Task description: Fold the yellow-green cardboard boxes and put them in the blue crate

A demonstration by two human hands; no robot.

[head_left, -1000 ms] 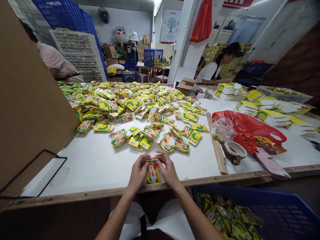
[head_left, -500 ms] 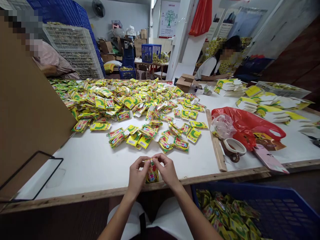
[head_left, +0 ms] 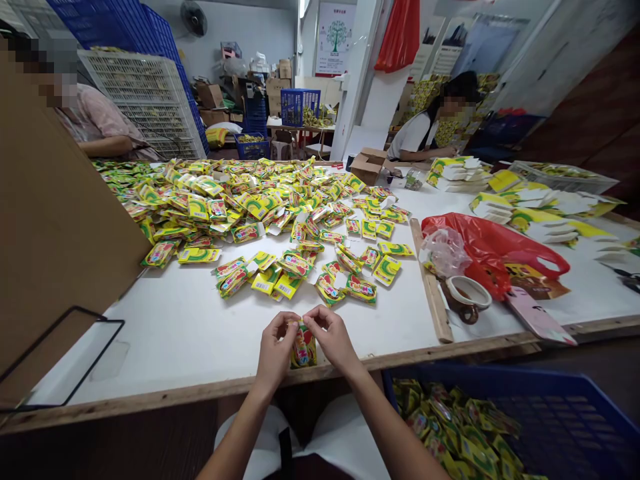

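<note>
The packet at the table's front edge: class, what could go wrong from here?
The packet could slip off, being close to the wooden front edge. Its top, pinched by the left hand and right hand, might crease under hard pressure. A wide reach might knock the mug beside the red bag.

Fingers (head_left: 324,316) partly hide the packet (head_left: 304,350); near blue crate (head_left: 560,403) cut off below; poster (head_left: 335,40) lettering illegible

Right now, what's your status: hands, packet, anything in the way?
Left hand and right hand pinching one packet by its top. Packet at near edge of table. Packet pile ahead, blue crate low on the right.
</note>
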